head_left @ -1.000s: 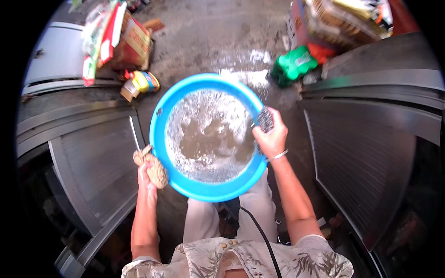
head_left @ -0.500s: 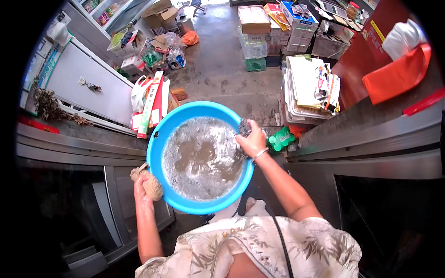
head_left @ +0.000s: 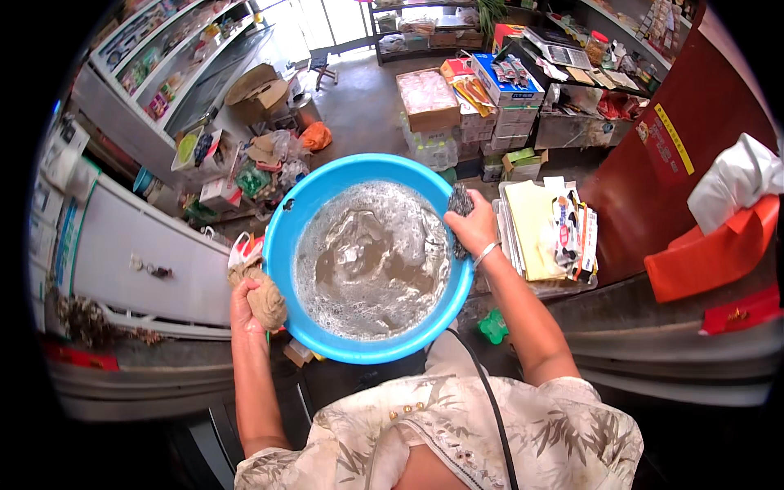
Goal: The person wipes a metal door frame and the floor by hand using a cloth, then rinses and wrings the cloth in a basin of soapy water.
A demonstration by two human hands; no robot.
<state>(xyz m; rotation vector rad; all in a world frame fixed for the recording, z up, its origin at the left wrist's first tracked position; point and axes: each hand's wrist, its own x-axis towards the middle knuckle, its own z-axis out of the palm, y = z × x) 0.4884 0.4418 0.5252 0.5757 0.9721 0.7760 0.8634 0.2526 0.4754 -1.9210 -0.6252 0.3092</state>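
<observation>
A round blue plastic basin (head_left: 371,353) with murky, sudsy grey-brown water (head_left: 367,253) is held up in front of me. My left hand (head_left: 247,309) is closed round a wet, bunched tan cloth (head_left: 268,304) and supports the basin's left side; the fingers under the rim are hidden. On the right side, my right hand (head_left: 476,224) grips the rim and pins a dark grey scouring pad (head_left: 461,202) against it. A bracelet sits on the right wrist. The water surface is rippled and foamy along its edge.
Yellow and white flat packs (head_left: 535,229) are stacked to the right, beside a dark red door (head_left: 653,155). Cartons (head_left: 429,98) stand ahead, with bags and boxes (head_left: 261,163) piled at left. A white cabinet (head_left: 147,237) lines the left; a stool (head_left: 323,70) stands far off.
I have moved forward through the doorway, so the door frames slide back and more of the room shows. The basin sits slightly higher and further right in view; both hands keep their hold.
</observation>
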